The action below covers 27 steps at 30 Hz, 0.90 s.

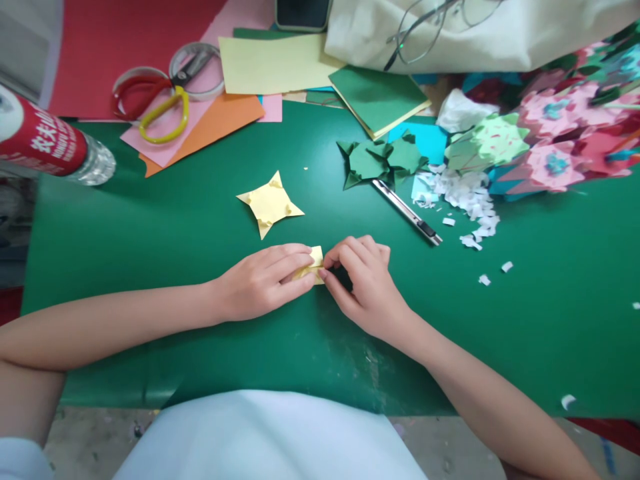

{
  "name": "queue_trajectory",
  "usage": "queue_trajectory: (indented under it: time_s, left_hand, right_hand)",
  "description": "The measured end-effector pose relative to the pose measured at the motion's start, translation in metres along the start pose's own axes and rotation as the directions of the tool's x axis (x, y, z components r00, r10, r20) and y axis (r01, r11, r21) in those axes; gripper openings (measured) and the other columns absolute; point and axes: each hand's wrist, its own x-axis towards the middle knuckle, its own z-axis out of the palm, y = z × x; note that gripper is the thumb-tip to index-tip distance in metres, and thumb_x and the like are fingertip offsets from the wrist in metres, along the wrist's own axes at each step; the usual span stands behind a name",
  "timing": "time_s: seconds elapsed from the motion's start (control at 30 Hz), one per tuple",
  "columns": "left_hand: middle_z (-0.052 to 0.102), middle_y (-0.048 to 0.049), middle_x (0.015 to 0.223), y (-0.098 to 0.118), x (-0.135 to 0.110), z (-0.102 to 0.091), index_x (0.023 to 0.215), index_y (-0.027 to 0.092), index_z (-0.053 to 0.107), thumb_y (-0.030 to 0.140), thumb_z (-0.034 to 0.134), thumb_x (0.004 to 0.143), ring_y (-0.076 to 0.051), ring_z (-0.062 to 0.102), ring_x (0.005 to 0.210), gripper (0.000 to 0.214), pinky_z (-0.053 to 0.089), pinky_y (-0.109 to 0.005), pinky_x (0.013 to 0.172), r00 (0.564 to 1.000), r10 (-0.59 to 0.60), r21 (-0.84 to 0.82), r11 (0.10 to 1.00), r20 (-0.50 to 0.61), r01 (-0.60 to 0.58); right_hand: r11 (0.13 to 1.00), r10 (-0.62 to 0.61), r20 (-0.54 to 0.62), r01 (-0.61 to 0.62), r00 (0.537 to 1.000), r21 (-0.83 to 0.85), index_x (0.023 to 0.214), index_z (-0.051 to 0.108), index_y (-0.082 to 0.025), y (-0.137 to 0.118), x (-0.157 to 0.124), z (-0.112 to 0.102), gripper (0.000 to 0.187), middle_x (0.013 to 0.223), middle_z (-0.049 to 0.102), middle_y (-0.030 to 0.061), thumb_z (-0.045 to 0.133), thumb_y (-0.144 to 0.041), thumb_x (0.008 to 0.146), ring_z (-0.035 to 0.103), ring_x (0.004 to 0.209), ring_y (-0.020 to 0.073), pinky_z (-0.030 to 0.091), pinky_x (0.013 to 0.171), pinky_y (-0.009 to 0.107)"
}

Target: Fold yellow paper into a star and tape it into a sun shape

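Observation:
A small folded piece of yellow paper [317, 256] lies on the green tabletop between my hands. My left hand [263, 279] rests over its left part, with the fingers close together and hiding much of it. At the paper's right edge, my right hand [367, 288] pinches with thumb and index finger. Just beyond my left hand sits a yellow four-pointed folded paper star [270, 204] with small curled folds on it.
A utility knife [407, 212] lies beside green folded paper pieces [383, 160] and white paper scraps [470, 197]. Paper flowers [555, 163] crowd the right. Scissors [175, 90] rest on coloured sheets at the back left, near a bottle [55, 137]. Glasses [425, 30] lie on a cloth bag [540, 40].

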Motion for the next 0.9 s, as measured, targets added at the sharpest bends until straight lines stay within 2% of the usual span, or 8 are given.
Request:
queue_trajectory:
  time_s: [0.17,0.3,0.47,0.6,0.77,0.9]
  left_hand:
    - [0.068,-0.0128,0.109,0.0,0.001,-0.003,0.11,0.012,0.062,0.014,0.053,0.094,-0.022,0.066,0.11,0.019,0.06,-0.036,0.092,0.999,-0.001,-0.036,0.999,0.039,0.002]
    - [0.067,-0.0159,0.11,0.001,0.003,-0.007,0.112,0.011,0.063,0.01,0.053,0.091,-0.025,0.065,0.111,0.023,0.06,-0.038,0.092,0.997,0.018,-0.052,0.999,0.082,-0.014]
    - [0.067,-0.0148,0.11,0.002,0.004,-0.006,0.108,0.011,0.065,0.011,0.058,0.09,-0.024,0.065,0.11,0.019,0.06,-0.037,0.092,0.999,0.017,-0.023,1.0,0.045,-0.016]
    - [0.067,-0.015,0.113,0.003,0.003,-0.006,0.109,0.01,0.065,0.011,0.059,0.09,-0.024,0.064,0.115,0.02,0.06,-0.037,0.096,1.0,0.021,-0.027,0.999,0.022,-0.02]
    - [0.069,-0.0142,0.111,0.003,0.005,-0.006,0.109,0.01,0.065,0.012,0.062,0.089,-0.025,0.067,0.111,0.02,0.061,-0.037,0.093,1.0,0.025,-0.01,1.0,0.016,-0.025]
    - [0.07,-0.0154,0.109,0.003,0.005,-0.007,0.105,0.007,0.065,0.01,0.062,0.088,-0.025,0.068,0.108,0.017,0.062,-0.036,0.093,0.999,0.024,-0.008,1.0,0.024,-0.024]
  right_hand:
    - [1.0,0.015,0.023,-0.015,1.0,0.012,0.084,0.053,-0.02,0.002,0.002,-0.003,0.011,0.082,0.06,0.0008,0.052,-0.024,0.095,0.048,0.083,0.0175,0.026,0.075,0.035]
    - [0.996,0.034,0.037,-0.037,0.999,0.083,0.082,0.055,-0.02,0.003,0.004,-0.006,0.012,0.077,0.058,-0.0008,0.053,-0.024,0.094,0.049,0.08,0.0163,0.026,0.074,0.034]
    - [0.998,0.022,0.008,-0.022,1.0,0.066,0.08,0.056,-0.02,0.005,0.004,-0.004,0.013,0.074,0.058,-0.0015,0.056,-0.023,0.093,0.048,0.076,0.0156,0.025,0.073,0.033]
    - [0.997,-0.074,-0.02,0.074,0.997,-0.001,0.08,0.056,-0.021,0.01,0.005,-0.001,0.014,0.072,0.059,-0.0013,0.054,-0.021,0.094,0.047,0.074,0.0157,0.027,0.072,0.033]
    - [0.979,-0.202,-0.023,0.202,0.979,0.03,0.084,0.059,-0.021,0.019,0.009,-0.003,0.012,0.075,0.064,-0.0009,0.054,-0.023,0.095,0.05,0.072,0.0138,0.032,0.071,0.032]
    - [0.94,-0.34,-0.064,0.338,0.938,-0.049,0.082,0.06,-0.021,0.025,0.009,-0.004,0.013,0.075,0.065,-0.0001,0.056,-0.022,0.095,0.049,0.071,0.0136,0.033,0.067,0.031]
